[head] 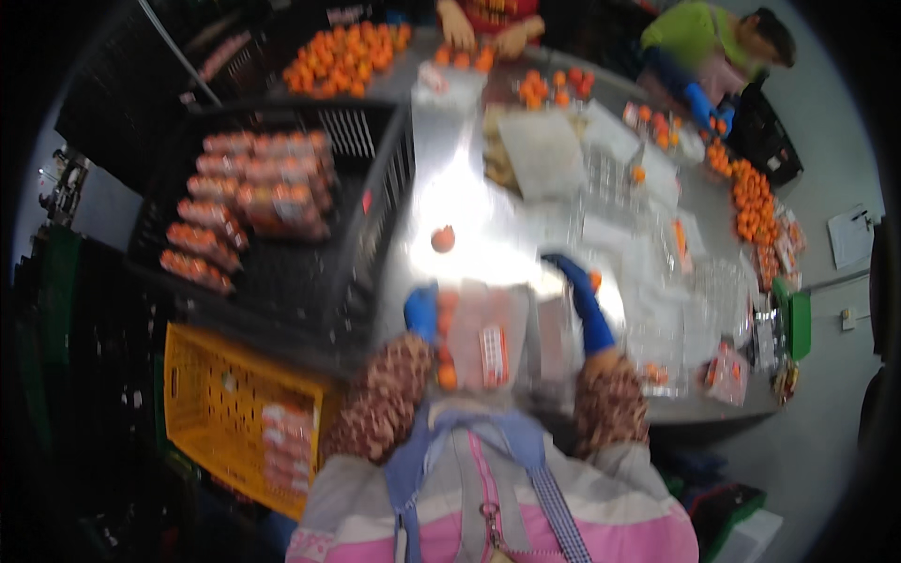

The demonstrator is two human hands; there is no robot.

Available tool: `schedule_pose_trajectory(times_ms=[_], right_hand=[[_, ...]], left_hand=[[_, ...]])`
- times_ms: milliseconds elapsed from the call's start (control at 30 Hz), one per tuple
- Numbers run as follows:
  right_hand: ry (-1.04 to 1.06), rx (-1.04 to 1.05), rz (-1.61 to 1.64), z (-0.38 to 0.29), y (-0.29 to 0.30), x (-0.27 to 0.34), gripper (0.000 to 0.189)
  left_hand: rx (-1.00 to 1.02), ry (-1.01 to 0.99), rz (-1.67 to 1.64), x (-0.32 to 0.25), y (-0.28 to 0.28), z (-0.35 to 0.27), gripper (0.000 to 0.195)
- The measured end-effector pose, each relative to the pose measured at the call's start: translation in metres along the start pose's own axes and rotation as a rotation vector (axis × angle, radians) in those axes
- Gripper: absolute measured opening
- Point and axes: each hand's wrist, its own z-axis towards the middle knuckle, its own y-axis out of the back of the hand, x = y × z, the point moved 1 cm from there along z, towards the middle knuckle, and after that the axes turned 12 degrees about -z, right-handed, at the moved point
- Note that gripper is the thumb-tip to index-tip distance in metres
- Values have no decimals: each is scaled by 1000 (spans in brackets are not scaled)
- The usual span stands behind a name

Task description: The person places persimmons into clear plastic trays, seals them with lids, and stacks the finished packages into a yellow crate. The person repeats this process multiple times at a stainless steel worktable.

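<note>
My left hand [421,313], in a blue glove, is at the left edge of a clear plastic pack [471,334] of orange-red fruit. Its fingers are blurred, so I cannot tell whether they grip the pack. A red-and-white printed label [495,357] sits on the pack's right part. To the right, my gloved right hand [583,299] is held with fingers stretched forward and nothing visible in them. An orange fruit [595,281] shows just beyond its outer side. Between the hands lies more clear plastic packaging [554,338]. One loose fruit [443,239] rests farther up the metal table [457,176].
A black crate [295,295] with stacked fruit packs stands left, above a yellow crate [211,394]. Plastic trays [609,176] and sheets cover the table's right. Fruit piles [348,56] lie at the far side, where two people [486,24] [697,53] handle fruit.
</note>
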Motion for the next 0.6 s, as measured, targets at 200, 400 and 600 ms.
schedule_pose_trajectory(times_ms=[200,400,600], right_hand=[[337,-415,-1283,6,95,43,46],[239,-240,-839,-88,24,68,18],[407,293,-1043,-147,-63,41,40]], left_hand=[[-238,3,-220,21,10,-8,35],[-340,108,-344,15,8,-34,34],[-139,309,-315,23,23,-54,20]])
